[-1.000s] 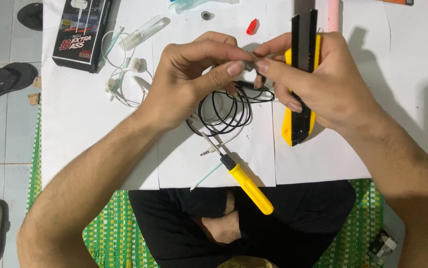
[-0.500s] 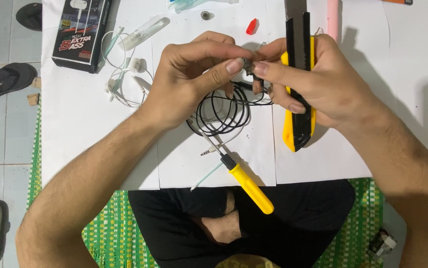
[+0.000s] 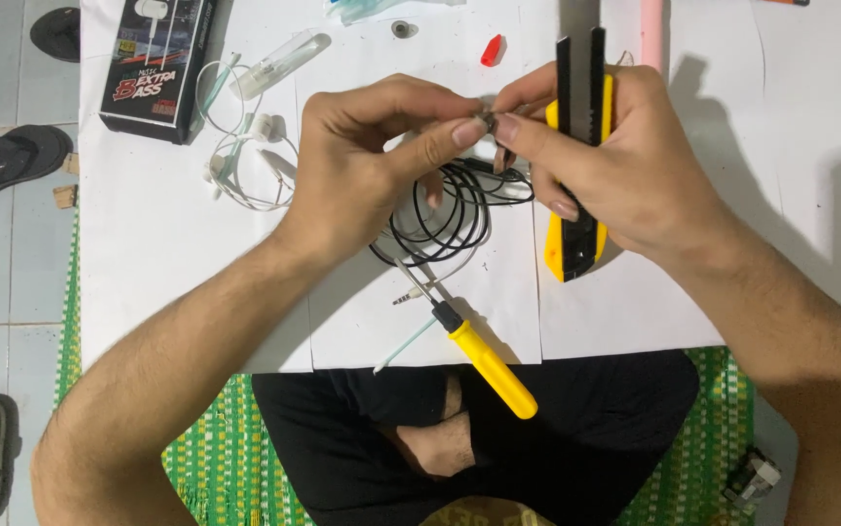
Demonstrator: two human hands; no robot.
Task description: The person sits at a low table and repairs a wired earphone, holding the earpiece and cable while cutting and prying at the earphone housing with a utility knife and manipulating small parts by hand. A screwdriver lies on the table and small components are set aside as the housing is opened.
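- My crossed legs in black trousers sit on a green woven mat [image 3: 235, 438] at the near edge of the white sheets [image 3: 167, 234] that carry the things.
- A yellow-handled screwdriver [image 3: 484, 362] lies across that near edge, its handle over my legs and its shaft pointing toward the far left.
- Just beyond the screwdriver tip lies a coil of black cable [image 3: 445, 209], partly under my hands, with its plug near the screwdriver shaft.
- My left hand [image 3: 362, 166] hovers above the coil; its thumb and forefinger are pressed together, pinching a small dark part [image 3: 488, 119] at the cable's end. Its detail is too small to tell.
- My right hand [image 3: 625, 166] meets the left at the same part, with thumb and forefinger tips pinching it; the remaining fingers wrap a yellow and black utility knife [image 3: 576, 156], held lengthwise toward the far edge.
- Left of my hands lies a tangle of white earphones [image 3: 245, 156].
- At the far left corner stands a black earphone box [image 3: 152, 63], with a clear plastic tube [image 3: 279, 60] beside it.
- Near the far edge lie a small red cap [image 3: 492, 49] and a pink stick [image 3: 651, 29].
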